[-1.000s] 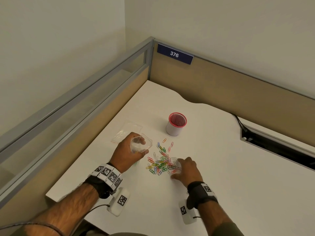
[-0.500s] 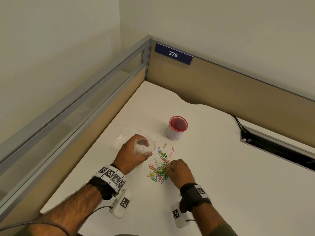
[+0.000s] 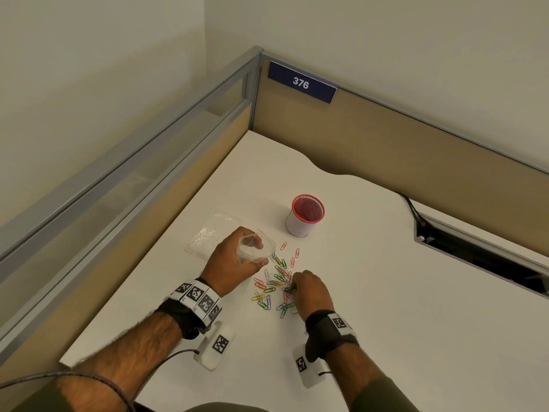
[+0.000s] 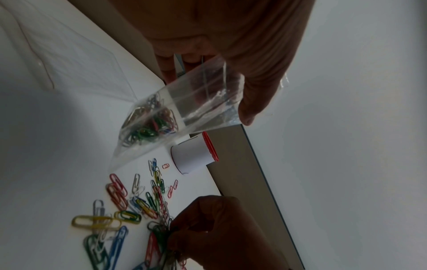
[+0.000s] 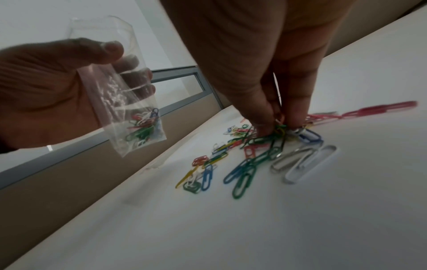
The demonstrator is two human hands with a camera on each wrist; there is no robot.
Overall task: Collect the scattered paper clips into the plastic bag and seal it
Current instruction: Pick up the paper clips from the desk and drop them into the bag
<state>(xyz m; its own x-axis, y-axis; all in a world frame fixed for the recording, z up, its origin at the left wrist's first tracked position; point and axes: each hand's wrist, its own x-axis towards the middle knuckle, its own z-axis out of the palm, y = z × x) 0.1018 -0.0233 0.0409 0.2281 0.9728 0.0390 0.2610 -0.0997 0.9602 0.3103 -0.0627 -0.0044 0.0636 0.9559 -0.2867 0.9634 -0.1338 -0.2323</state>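
On the bench (image 3: pixel 371 292) our right hand (image 3: pixel 309 289) pinches tangled paper clips (image 3: pixel 273 285); some may drop short of the plastic bag (image 3: pixel 256 248) our left hand (image 3: pixel 230 263) grips.

Office cubicle desk.
Tan partition panels (image 3: pixel 386 138) with a numbered plate (image 3: pixel 301 82) reading 376 enclose the white desk (image 3: pixel 401 292) at centre frame.

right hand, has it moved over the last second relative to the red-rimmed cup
Yes. The right hand has shifted left, from the right edge of the paper clips onto the pile, closer below the red-rimmed cup.
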